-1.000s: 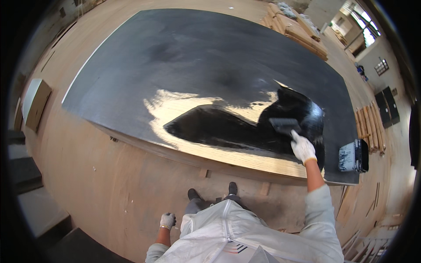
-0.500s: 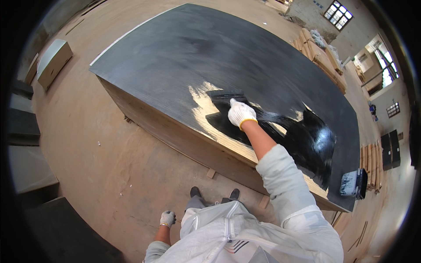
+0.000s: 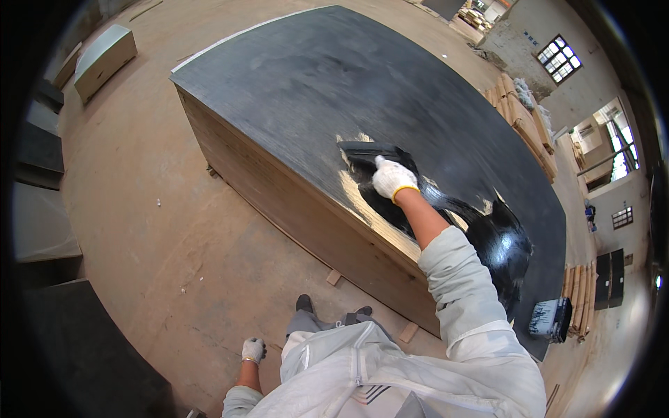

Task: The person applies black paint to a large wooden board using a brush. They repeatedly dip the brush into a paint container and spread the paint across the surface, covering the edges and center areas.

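Observation:
My right hand (image 3: 395,179), in a white knit glove with a yellow cuff, is closed round a wide flat paint brush (image 3: 376,150) coated in black. The brush lies against the top of a large stacked wooden block (image 3: 279,202), whose upper face is mostly a dull black coat (image 3: 300,90). Wet, glossy black paint (image 3: 498,237) trails to the right of the hand. Pale bare wood (image 3: 373,212) shows along the near edge and beside the brush. My left hand (image 3: 254,350), gloved too, hangs low at my left side, its fingers curled and nothing visible in them.
A paint-smeared bucket (image 3: 549,319) stands at the block's right corner. Small wooden supports (image 3: 334,278) sit under the block. Dark-topped stacks (image 3: 77,348) line the left, a pale-topped block (image 3: 104,63) stands far left, and timber bundles (image 3: 523,125) lie beyond the far right edge.
The brush has swept across the far left part of the bare patch, which is now smaller and more covered in black. My view has shifted, and my left hand still hangs low.

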Demonstrator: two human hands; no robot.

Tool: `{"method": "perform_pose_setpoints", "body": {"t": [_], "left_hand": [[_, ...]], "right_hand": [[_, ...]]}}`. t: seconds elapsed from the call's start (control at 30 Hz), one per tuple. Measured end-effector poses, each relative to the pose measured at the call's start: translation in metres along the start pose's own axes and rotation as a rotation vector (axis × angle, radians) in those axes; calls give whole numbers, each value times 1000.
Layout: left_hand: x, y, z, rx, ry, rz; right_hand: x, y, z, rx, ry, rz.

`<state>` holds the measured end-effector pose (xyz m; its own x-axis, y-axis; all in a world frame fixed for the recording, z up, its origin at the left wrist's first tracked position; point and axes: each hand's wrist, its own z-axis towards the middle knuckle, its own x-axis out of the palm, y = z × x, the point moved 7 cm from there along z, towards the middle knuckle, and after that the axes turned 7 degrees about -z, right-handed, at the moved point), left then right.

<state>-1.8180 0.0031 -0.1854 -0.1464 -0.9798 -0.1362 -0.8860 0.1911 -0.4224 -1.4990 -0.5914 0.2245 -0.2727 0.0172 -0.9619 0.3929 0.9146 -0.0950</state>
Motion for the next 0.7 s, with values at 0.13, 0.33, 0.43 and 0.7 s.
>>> {"method": "perform_pose_setpoints", "body": {"t": [0.13, 0.33, 0.43, 0.7], "left_hand": [[-7, -12, 1, 70, -38, -155], [8, -24, -5, 85, -33, -126], [12, -4, 1, 20, 22, 39], [11, -4, 9, 6, -1, -77]], "right_hand": [[9, 26, -75, -179, 125, -81], [17, -108, -130, -14, 153, -271], [17, -96, -69, -90, -12, -149], [27, -85, -158, -298, 86, -205]]}}
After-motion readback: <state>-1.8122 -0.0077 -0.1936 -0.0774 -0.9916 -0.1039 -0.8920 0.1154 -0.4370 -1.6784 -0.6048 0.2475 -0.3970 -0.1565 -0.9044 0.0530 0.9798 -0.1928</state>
